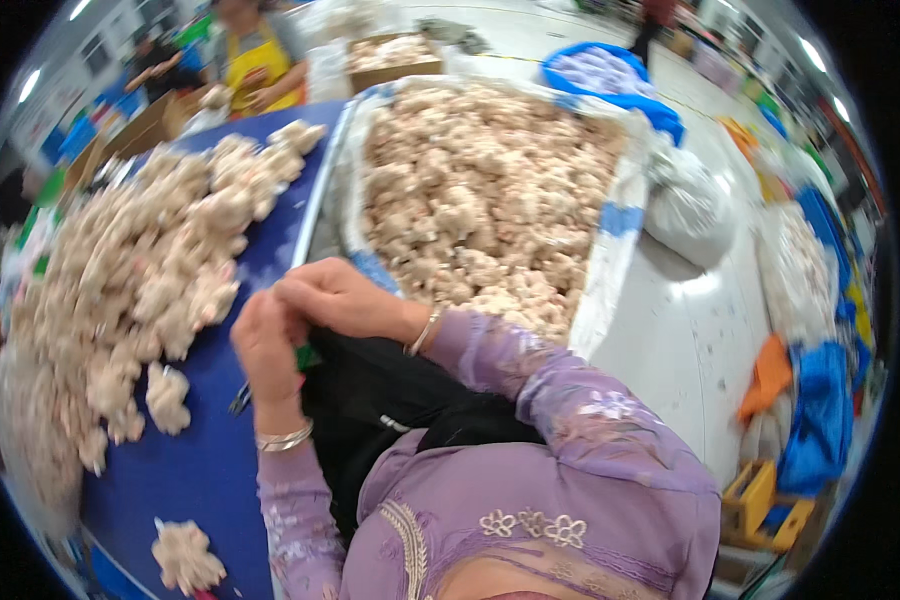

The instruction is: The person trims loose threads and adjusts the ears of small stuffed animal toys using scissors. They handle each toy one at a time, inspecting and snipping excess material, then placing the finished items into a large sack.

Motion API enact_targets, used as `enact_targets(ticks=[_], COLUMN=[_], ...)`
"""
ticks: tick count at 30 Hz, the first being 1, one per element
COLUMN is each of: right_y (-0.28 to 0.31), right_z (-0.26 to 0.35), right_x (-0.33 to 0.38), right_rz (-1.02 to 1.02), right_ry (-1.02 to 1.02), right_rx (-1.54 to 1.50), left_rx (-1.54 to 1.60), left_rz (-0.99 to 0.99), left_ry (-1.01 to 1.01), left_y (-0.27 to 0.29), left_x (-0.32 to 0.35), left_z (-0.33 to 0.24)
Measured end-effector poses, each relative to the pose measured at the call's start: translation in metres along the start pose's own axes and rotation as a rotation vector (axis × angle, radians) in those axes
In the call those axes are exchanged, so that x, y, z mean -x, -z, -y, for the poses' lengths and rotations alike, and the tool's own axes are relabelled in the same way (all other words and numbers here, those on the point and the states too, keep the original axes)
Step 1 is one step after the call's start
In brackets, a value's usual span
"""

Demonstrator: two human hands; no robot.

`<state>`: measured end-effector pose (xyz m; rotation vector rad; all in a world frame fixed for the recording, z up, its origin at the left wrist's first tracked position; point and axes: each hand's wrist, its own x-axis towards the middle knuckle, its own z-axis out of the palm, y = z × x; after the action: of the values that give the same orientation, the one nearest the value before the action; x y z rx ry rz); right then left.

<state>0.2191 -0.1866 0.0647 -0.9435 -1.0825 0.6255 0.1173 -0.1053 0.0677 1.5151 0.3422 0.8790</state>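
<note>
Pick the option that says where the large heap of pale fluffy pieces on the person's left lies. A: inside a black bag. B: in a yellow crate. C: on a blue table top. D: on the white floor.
C: the heap of pale fluffy pieces lies spread over the blue table top, left of the left hand.

A pale, glossy floor [685, 340] spreads to the right — bright ceiling strip lights [813, 55] line the hall. Cardboard boxes [395, 60], a blue tub [610, 75] and a yellow crate [760, 500] stand about.
</note>
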Motion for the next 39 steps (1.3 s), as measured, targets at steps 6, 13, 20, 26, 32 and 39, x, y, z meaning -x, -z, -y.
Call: enact_targets(ticks=[6, 13, 20, 26, 32, 39], right_y=[0.141, 0.135, 0.106, 0.081, 0.01, -0.021], right_z=[0.029, 0.053, 0.004, -0.014, 0.0, 0.02], right_x=[0.014, 0.017, 0.034, 0.044, 0.012, -0.026], right_rz=[-0.864, -0.898, -0.458, -0.263, 0.044, 0.31], right_ry=[0.063, 0.556, 0.251, -0.05, -0.236, -0.297], right_rx=[-0.054, 0.728, 0.788, 0.667, 0.044, 0.016], left_rx=[-0.174, -1.084, -1.097, -1.154, -0.413, -0.256], left_rz=[0.074, 0.345, 0.264, 0.143, 0.052, -0.029], left_ry=[0.004, -0.182, -0.145, -0.101, 0.02, -0.031], left_y=[0.111, 0.134, 0.167, 0.203, 0.145, 0.125], left_x=[-0.011, 0.044, 0.043, 0.043, 0.028, -0.019], left_z=[0.037, 0.046, 0.061, 0.061, 0.042, 0.008])
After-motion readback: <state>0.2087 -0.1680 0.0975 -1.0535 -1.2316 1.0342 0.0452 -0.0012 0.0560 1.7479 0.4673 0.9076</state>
